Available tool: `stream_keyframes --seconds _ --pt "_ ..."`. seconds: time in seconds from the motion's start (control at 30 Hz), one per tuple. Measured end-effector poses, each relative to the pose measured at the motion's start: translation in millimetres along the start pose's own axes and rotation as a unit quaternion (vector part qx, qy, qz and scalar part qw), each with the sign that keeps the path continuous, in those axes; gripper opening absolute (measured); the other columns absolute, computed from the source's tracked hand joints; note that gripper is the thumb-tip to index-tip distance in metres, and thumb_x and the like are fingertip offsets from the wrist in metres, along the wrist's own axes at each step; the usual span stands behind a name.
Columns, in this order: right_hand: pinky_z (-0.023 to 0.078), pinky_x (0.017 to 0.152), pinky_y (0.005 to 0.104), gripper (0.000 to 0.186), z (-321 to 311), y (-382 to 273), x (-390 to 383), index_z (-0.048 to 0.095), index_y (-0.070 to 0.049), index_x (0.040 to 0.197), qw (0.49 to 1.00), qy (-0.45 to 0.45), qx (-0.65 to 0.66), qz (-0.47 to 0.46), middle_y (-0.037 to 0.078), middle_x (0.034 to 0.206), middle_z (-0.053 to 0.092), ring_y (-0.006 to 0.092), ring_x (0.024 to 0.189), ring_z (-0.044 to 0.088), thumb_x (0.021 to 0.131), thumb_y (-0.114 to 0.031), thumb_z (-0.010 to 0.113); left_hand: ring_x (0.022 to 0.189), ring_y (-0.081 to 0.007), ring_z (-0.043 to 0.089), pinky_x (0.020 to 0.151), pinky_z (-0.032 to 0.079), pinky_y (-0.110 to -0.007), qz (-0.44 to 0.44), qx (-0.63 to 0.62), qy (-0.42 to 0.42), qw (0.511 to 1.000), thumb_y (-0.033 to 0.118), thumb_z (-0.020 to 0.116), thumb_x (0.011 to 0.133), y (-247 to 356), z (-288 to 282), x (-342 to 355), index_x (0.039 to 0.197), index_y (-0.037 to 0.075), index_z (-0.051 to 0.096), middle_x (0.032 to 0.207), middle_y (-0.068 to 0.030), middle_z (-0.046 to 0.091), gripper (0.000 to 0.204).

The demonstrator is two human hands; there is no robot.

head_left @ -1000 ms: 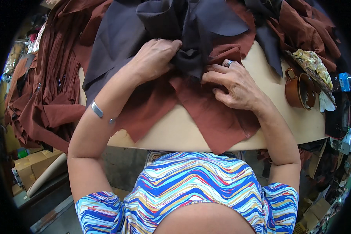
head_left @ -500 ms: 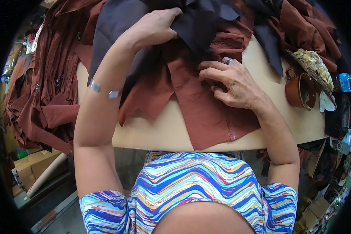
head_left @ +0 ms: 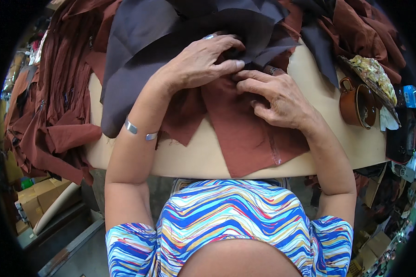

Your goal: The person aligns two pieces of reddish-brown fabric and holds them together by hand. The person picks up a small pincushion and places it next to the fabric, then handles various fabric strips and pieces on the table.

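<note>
A long strip of reddish-brown cloth (head_left: 245,134) lies on the table, its near end reaching the front edge. My right hand (head_left: 275,97) is curled over this strip, fingertips holding it down, with the thumb bent and apart from the fingers. A large dark, near-black cloth (head_left: 143,55) spreads over the far middle and hangs across to the left. My left hand (head_left: 201,64) is closed on the dark cloth, its thumb tip close to my right fingertips; folds hide some of its fingers. A second reddish-brown piece (head_left: 182,122) with a frayed edge shows below my left wrist.
The table (head_left: 337,147) is pale tan. Reddish-brown cloth with zippers (head_left: 62,92) is heaped at the left. To the right stand a brown mug (head_left: 356,106), a mottled yellowish object (head_left: 376,76) and a blue-labelled bottle (head_left: 410,97). Cardboard boxes (head_left: 41,196) sit below at left.
My left hand has come nearer and to the right, drawing the dark cloth over towards my right hand. The dark cloth covers more on the left. My right hand has hardly moved.
</note>
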State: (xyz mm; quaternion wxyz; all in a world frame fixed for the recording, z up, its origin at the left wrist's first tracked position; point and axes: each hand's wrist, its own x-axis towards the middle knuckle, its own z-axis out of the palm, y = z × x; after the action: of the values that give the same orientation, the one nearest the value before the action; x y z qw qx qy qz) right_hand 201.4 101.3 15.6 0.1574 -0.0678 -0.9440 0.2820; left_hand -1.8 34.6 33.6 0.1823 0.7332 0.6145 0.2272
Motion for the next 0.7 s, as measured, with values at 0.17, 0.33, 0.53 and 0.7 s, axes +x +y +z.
stream_keyframes --seconds 0.17,0.33,0.53,0.7 --pt "0.046 0.074 0.0377 0.030 -1 2 0 0.060 -0.009 0.095 1.000 0.002 0.009 -0.003 0.007 0.107 0.060 0.0285 0.080 0.060 0.065 -0.007 0.057 0.106 -0.0263 0.053 0.092 0.040 -0.033 0.012 -0.057 -0.010 0.998 0.020 0.063 0.071 -13 3 1 0.111 0.003 0.053 0.113 -0.0144 0.055 0.045" --pt "0.047 0.069 0.0336 0.029 -1 6 -1 0.059 -0.007 0.094 0.998 0.040 0.056 -0.008 0.009 0.105 0.060 0.0258 0.077 0.060 0.066 -0.003 0.056 0.087 -0.0269 0.059 0.078 0.046 -0.032 0.010 0.106 0.122 0.987 0.015 0.063 0.078 -12 16 15 0.095 0.001 0.059 0.098 -0.0137 0.061 0.023" --pt "0.047 0.063 0.0278 0.034 -6 9 -1 0.056 -0.005 0.101 0.981 0.080 0.171 0.054 0.010 0.094 0.059 0.0183 0.068 0.056 0.068 0.001 0.054 0.078 -0.0256 0.059 0.069 0.046 -0.032 0.029 0.031 0.183 0.982 0.018 0.065 0.078 -37 21 20 0.086 0.001 0.059 0.083 -0.0112 0.060 0.020" --pt "0.048 0.069 0.0337 0.037 -6 3 10 0.056 -0.006 0.108 0.990 0.085 0.061 0.096 0.014 0.088 0.056 0.0269 0.073 0.057 0.071 0.001 0.053 0.078 -0.0279 0.057 0.068 0.045 -0.035 0.081 0.091 0.219 0.968 0.016 0.065 0.078 -40 35 18 0.084 0.003 0.057 0.086 -0.0093 0.056 0.016"
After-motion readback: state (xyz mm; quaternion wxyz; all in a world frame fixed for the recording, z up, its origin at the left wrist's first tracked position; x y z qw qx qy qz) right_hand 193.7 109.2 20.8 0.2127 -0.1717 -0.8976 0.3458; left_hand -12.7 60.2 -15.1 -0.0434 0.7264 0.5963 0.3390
